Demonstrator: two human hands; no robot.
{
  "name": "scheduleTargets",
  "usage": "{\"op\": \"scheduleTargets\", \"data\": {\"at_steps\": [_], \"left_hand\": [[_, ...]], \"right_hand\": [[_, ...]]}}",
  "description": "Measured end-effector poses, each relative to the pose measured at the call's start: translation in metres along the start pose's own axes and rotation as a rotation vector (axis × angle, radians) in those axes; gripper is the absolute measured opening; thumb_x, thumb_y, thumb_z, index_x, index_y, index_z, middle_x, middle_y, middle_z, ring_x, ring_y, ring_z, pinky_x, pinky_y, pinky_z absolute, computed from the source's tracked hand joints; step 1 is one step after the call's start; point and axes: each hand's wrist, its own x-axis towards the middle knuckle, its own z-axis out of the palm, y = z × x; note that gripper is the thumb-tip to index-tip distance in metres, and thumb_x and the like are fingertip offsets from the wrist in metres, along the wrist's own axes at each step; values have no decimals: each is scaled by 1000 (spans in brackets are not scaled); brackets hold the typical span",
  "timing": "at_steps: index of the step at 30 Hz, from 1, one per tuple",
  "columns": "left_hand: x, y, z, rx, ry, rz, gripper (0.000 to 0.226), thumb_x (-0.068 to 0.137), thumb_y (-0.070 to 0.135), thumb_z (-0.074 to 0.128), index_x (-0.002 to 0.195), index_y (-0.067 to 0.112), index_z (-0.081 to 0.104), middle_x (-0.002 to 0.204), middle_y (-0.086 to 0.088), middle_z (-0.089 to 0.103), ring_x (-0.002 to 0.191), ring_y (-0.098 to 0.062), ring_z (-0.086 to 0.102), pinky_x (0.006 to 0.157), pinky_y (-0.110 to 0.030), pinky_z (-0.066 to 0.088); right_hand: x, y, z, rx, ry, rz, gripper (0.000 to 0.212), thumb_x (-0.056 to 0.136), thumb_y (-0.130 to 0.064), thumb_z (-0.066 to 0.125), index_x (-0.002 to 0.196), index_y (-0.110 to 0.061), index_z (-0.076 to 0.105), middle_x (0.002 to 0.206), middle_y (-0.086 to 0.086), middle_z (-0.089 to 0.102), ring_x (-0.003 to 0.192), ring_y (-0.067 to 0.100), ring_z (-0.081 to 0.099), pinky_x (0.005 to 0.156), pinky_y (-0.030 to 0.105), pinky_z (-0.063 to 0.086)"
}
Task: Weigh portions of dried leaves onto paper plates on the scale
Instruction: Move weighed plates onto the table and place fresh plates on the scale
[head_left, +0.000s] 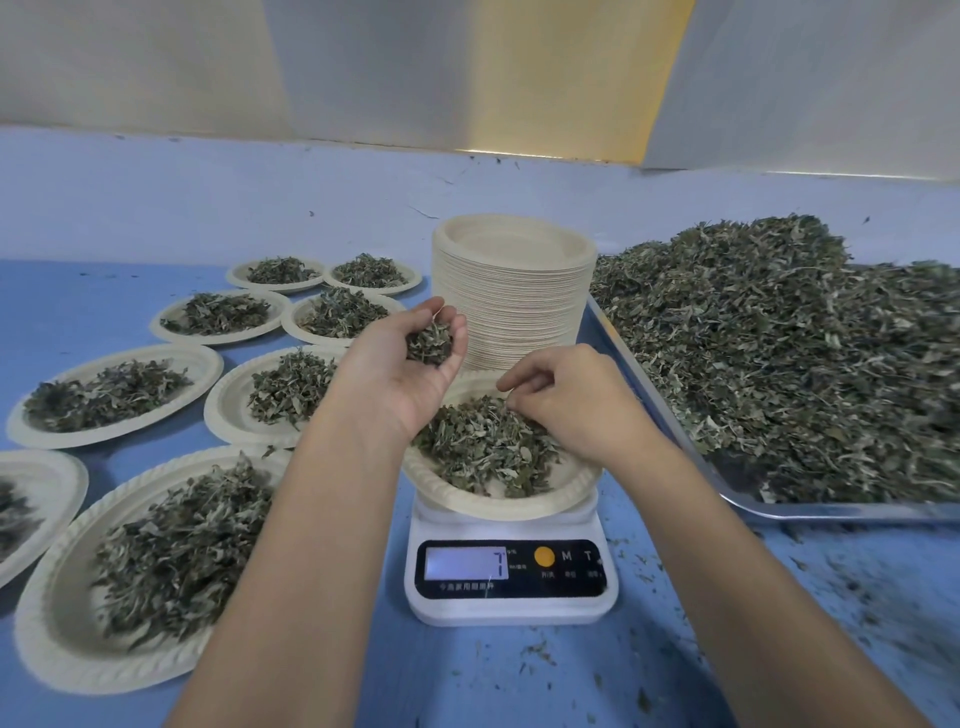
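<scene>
**A:** How are the hands holding at this moment?

**B:** The left hand (400, 364) is turned palm up and cupped. Its fingers curl round a small clump of dried leaves (428, 343). The right hand (566, 402) hangs low over the plate, with its fingertips drawn together just at the heap. Whether some leaves are pinched between them, I cannot tell.

**A:** And where is the portion?

**B:** The heap (483, 447) lies in the paper plate (498, 506), which sits on the white scale (511, 603). The display shows a 7, and any other digits I cannot read. Behind the scale stands a tall stack of plates (514, 301). At the right, a metal tray (857, 512) carries the big pile (779, 353). At the left, 8 filled plates (111, 395) rest on the blue table (78, 306).

**A:** How will this material handle?

**B:** I judge it very light, dry and brittle. It should not slip, but it crumbles when squeezed, as the bits scattered on the table suggest. It is better to take it loosely from the top of the heap, a few leaves each time, because 1 pinch probably changes the reading only a little. The plate looks thin and may bend. I would hold it under the rim at 2 opposite sides and keep it level.

**A:** Which step is this?

**B:** It seems to be the fine adjusting of the weight.
</scene>
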Motion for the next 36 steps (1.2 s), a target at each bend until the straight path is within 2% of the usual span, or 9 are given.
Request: {"op": "scheduleTargets", "data": {"at_steps": [4,9,14,18,21,25,29,34,36], "left_hand": [[0,0,0,-4,-5,-8,15,94,-2,48,87,-3,61,85,-17,59,63,-19,61,67,-29,58],[-1,-5,3,72,-13,-6,16,95,-1,45,90,-2,60,82,-14,58,71,-19,58,72,-27,56],[-6,-20,16,191,-51,-26,17,96,2,43,91,2,59,84,-11,57,73,-18,55,75,-28,50],[-12,-32,26,214,-116,-76,21,98,15,44,83,7,57,87,-11,61,81,-21,59,80,-32,50],[-13,-39,30,225,-124,-75,20,98,12,44,83,9,58,89,-12,64,84,-21,62,84,-35,50],[-11,-44,34,184,-113,-86,21,97,6,42,110,2,58,111,-17,60,103,-25,58,99,-37,44],[-11,-51,46,140,-121,-114,18,97,5,43,87,3,57,92,-16,61,90,-24,59,85,-33,48],[-10,-80,77,146,-228,-227,19,99,7,40,94,6,57,83,-11,58,73,-18,57,64,-24,51],[-9,-96,88,148,-259,-273,19,99,7,38,104,6,56,82,-12,59,72,-19,57,61,-24,52]], "right_hand": [[2,-1,-2,74,33,2,13,86,-10,67,89,-21,73,71,-11,64,63,-4,55,54,2,39],[2,-8,-8,333,184,-42,19,83,-10,71,83,-28,68,77,-10,68,77,5,64,78,21,52],[0,-18,-9,618,323,-129,21,83,-4,70,86,-24,69,83,-8,70,79,2,65,79,20,53],[0,-19,-6,604,346,-138,22,83,1,67,86,-21,68,82,-6,70,77,3,66,77,20,52],[0,-17,-3,539,374,-151,21,83,1,67,87,-19,69,82,-6,70,77,5,66,76,19,52],[-1,-17,-4,504,400,-166,17,83,-1,66,89,-16,71,82,-11,70,75,-2,65,72,10,49],[-1,-17,-11,524,439,-135,16,85,-4,65,88,-18,71,80,-12,69,74,-2,63,71,11,48],[-1,-4,-30,499,663,-31,13,84,-7,62,89,-17,69,89,0,67,79,12,63,82,31,52],[-1,8,-39,470,758,7,17,82,-7,62,92,-18,69,93,-4,58,75,3,57,81,24,49]]}}
